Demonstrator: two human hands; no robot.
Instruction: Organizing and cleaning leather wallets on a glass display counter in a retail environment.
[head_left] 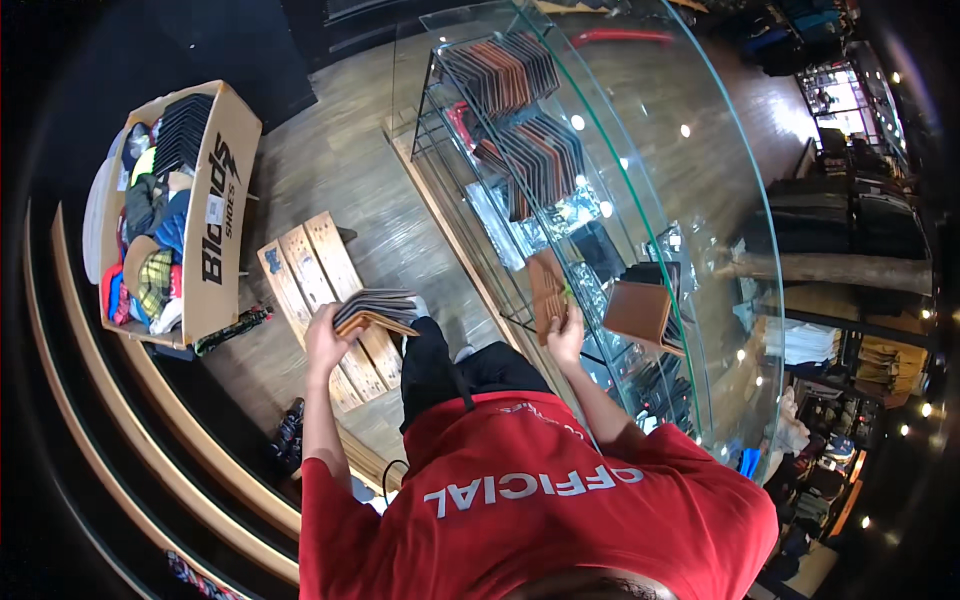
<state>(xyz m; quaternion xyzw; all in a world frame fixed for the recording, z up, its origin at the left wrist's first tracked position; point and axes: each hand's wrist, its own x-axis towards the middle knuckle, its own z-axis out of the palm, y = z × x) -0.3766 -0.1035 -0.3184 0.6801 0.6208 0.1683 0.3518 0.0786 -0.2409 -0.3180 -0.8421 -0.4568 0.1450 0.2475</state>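
Observation:
My left hand (pixel 326 342) is closed around a fanned stack of wallets (pixel 378 304), grey and dark on top with tan ones beneath. In my right hand (pixel 567 338) is a single brown wallet (pixel 543 288), gripped at its lower edge beside the glass display case (pixel 690 345). Just right of that hand, a group of brown and dark wallets (pixel 636 308) stands together at the case. Farther off, a black wire rack (pixel 424 95) holds rows of black, grey and brown wallets (pixel 500 75) in the case.
A low slatted wooden bench (pixel 312 262) stands ahead on the left. Beyond it, a large cardboard box (pixel 222 215) is filled with caps and clothes. Curved wooden edges (pixel 150 375) run along the left. Clothing shelves (pixel 840 265) line the right side past the glass.

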